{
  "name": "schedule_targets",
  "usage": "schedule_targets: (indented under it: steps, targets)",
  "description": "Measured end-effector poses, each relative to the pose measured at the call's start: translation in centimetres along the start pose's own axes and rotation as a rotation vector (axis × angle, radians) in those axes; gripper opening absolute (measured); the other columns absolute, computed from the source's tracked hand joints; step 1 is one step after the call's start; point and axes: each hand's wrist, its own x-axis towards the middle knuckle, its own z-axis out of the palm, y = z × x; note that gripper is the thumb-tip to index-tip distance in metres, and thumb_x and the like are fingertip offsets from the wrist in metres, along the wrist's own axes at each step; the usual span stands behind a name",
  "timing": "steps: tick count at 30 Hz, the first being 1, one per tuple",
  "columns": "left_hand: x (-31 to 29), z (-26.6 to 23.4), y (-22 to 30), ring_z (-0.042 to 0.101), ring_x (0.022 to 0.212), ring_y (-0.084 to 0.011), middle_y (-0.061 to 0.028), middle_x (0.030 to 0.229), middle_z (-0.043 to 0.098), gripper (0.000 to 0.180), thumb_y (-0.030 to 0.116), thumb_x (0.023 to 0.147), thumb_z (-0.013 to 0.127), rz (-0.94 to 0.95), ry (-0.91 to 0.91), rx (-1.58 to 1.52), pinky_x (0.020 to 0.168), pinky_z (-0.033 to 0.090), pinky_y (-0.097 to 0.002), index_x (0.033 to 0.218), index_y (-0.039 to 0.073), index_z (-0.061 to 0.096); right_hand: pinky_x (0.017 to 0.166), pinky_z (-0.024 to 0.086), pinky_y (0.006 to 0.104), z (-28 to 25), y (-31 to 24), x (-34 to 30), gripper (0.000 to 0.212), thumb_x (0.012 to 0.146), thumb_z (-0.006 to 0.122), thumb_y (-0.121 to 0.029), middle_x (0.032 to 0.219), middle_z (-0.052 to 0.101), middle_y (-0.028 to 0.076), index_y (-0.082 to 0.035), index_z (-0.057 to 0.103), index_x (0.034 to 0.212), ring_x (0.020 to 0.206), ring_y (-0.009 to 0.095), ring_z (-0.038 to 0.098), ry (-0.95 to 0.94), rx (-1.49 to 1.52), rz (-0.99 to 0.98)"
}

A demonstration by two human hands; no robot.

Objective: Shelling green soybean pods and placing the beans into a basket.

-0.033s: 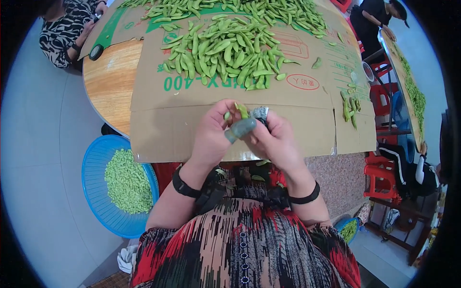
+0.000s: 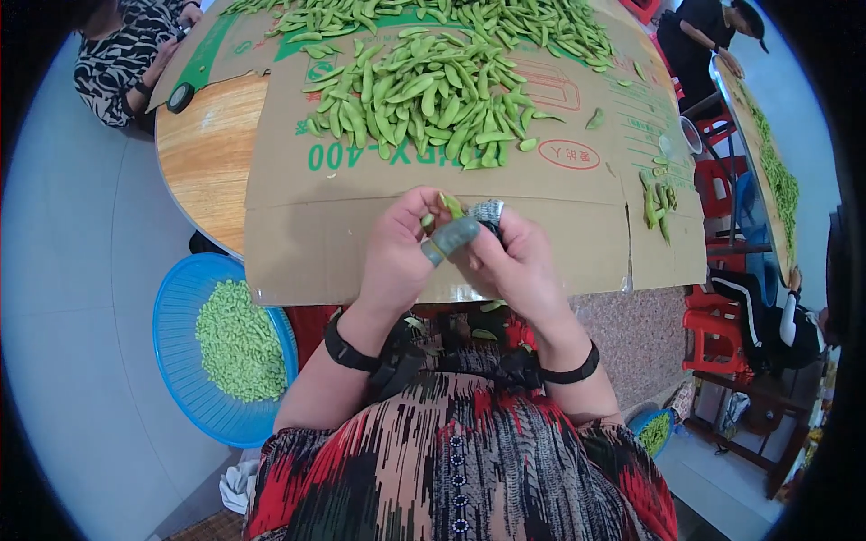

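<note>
Both my hands meet over the near part of a cardboard sheet (image 2: 307, 221). My left hand (image 2: 399, 243) is closed on a green soybean pod (image 2: 452, 206), its thumb in a grey-green sheath (image 2: 456, 236). A pale green bean (image 2: 427, 219) shows between its fingers. My right hand (image 2: 523, 257) is closed at the same pod from the other side, with a grey woven wrap (image 2: 488, 213) on one finger; its fingertips are partly hidden. Beyond my hands lies a heap of unopened soybean pods (image 2: 433, 95). A blue basket (image 2: 171, 361) of shelled beans (image 2: 239, 343) stands below the table edge on my left.
More pods (image 2: 541, 27) cover the far side. Several loose, darker pods (image 2: 659, 203) lie at the right. A round wooden table (image 2: 212, 135) is under the cardboard. People sit at the far left and right, near red stools (image 2: 717, 338) and another pod-covered table (image 2: 767, 162).
My sheathed left thumb has shifted very slightly against the pod. Everything else looks the same.
</note>
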Motion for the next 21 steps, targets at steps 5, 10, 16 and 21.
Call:
schedule_targets:
  steps: [5,10,16,21]
  targets:
    - [-0.3,0.2,0.7,0.048,0.073,-0.0052,0.0019,0.088,0.056,0.017,0.000,0.085,0.054,-0.069,0.064,-0.005,0.067,0.040,-0.0193,0.101,0.003,0.056,0.041,0.030,0.0186,-1.1,0.2,1.2,0.021,0.094,0.046,-0.022,0.057,0.046,-0.006,-0.005,0.054,0.085,0.047,0.001,0.039,0.030,-0.033,0.009]
    - [-0.6,0.0,1.1,0.048,0.073,-0.0058,0.0005,0.087,0.056,0.023,-0.004,0.084,0.050,-0.095,0.046,0.140,0.067,0.040,-0.0196,0.104,0.002,0.057,0.050,0.045,0.0403,-1.9,-1.9,4.0,0.027,0.086,0.056,-0.025,0.060,0.057,0.018,0.001,0.052,0.082,0.053,0.034,0.056,0.482,-1.214,-0.340]
    - [-0.6,0.3,2.1,0.051,0.070,-0.0086,-0.0024,0.086,0.058,0.040,-0.012,0.077,0.045,-0.127,-0.302,0.257,0.065,0.044,-0.0224,0.112,0.002,0.057,0.053,0.046,0.0457,-3.0,-1.5,4.9,0.026,0.081,0.061,-0.023,0.062,0.058,0.023,0.001,0.053,0.080,0.060,0.039,0.058,0.644,-1.475,-0.402]
    - [-0.6,0.4,2.2,0.051,0.066,-0.0063,-0.0022,0.087,0.059,0.033,-0.004,0.083,0.053,-0.288,-0.290,0.100,0.060,0.044,-0.0209,0.115,0.003,0.057,0.043,0.038,0.0334,-3.6,-0.8,2.3,0.016,0.086,0.055,-0.016,0.057,0.055,0.009,-0.002,0.054,0.078,0.046,0.022,0.051,0.529,-0.802,-0.328]
